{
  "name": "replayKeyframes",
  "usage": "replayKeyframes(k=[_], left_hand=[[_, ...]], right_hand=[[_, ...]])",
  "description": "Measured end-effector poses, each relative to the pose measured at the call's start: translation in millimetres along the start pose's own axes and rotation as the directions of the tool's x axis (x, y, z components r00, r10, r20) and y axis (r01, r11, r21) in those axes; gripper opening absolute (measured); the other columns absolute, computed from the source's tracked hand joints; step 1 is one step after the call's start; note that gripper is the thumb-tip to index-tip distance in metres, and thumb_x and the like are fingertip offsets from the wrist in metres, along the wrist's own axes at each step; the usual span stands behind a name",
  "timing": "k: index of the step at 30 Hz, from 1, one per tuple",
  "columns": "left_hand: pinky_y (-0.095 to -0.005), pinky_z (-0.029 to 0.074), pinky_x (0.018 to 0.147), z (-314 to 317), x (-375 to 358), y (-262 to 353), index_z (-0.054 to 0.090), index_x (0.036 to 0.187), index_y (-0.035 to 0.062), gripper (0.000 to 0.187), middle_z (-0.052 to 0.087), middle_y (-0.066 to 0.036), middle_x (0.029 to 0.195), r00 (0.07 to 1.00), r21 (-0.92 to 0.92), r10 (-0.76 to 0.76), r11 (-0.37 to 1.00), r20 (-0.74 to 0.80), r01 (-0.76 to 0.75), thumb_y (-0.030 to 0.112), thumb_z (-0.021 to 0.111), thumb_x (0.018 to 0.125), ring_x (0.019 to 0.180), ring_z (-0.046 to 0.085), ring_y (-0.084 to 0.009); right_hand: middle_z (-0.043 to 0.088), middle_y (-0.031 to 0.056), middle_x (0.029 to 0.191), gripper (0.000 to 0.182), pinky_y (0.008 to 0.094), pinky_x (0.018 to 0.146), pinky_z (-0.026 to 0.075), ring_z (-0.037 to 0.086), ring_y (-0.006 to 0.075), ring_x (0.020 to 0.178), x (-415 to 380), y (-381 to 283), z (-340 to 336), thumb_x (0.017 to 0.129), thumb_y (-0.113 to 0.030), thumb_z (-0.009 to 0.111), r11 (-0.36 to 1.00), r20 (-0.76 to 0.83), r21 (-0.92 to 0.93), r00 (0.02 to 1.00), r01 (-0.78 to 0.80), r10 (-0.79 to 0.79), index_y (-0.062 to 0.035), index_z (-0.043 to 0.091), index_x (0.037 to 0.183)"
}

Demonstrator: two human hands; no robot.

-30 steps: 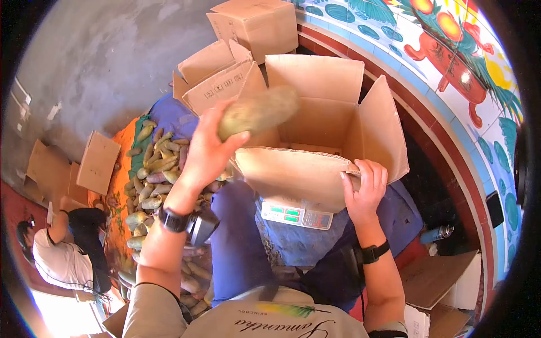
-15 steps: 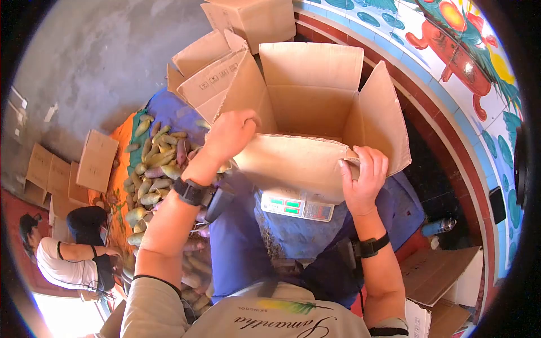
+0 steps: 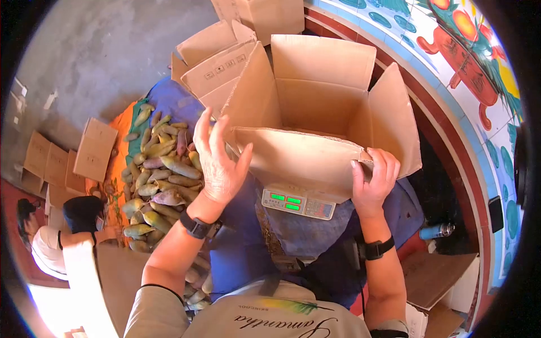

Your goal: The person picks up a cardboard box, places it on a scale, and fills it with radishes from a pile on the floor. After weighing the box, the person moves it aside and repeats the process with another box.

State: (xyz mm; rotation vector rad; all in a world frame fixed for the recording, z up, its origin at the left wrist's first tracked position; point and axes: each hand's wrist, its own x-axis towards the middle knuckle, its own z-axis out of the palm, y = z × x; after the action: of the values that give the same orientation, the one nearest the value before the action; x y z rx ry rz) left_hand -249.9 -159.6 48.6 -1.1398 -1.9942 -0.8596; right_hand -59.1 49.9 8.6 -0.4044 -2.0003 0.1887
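Note:
An open cardboard box (image 3: 298, 158) stands in front of me with its flaps raised, at a digital scale (image 3: 298, 204) whose green displays are lit. My right hand (image 3: 376, 177) grips the right corner of the near flap, thumb on the outside and fingers over the edge. Fingers spread and holding nothing, my left hand (image 3: 220, 160) is beside the box's near left corner. Left of that hand lies a heap of long green and purplish root vegetables (image 3: 163, 169).
More open boxes (image 3: 217, 62) stand behind. At the left a person (image 3: 48, 248) is bent beside the heap, partly behind a cardboard panel (image 3: 81, 281). A blue bottle (image 3: 437, 231) and cardboard (image 3: 439, 276) are at the right, near the tiled wall (image 3: 496, 169).
My left hand has uncurled from over the box's left side and moved lower, fingers spreading. My right hand stays on the flap corner. A cardboard panel has appeared at lower left.

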Motion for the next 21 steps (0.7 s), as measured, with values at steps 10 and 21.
replayKeyframes(k=[10,21], left_hand=[[-0.0348,0.037,0.099,49,-49,-37,0.026,0.134,0.0007,0.078,0.044,-0.012,0.128,0.658,-0.592,-0.490,0.308,0.572,0.744,0.000,0.071,0.070,0.117,0.044,-0.0208],[-0.0377,0.042,0.092,45,-46,-30,0.045,0.120,-0.0009,0.064,0.056,-0.018,0.111,0.741,-0.317,-0.441,0.704,0.506,0.635,0.012,0.074,0.064,0.106,0.052,-0.0346]], right_hand=[[0.054,0.0139,0.102,0.039,0.0431,0.086,0.039,0.047,0.0331,0.099,0,-2,5,0.071,-0.009,0.071,0.999,0.011,0.004,0.999,-0.038,0.038,-0.0023,0.055,0.105],[0.054,0.0151,0.103,0.038,0.0437,0.088,0.037,0.047,0.0343,0.099,-1,-4,7,0.071,-0.005,0.068,0.999,0.011,-0.010,0.999,-0.040,0.040,-0.0010,0.054,0.106]])
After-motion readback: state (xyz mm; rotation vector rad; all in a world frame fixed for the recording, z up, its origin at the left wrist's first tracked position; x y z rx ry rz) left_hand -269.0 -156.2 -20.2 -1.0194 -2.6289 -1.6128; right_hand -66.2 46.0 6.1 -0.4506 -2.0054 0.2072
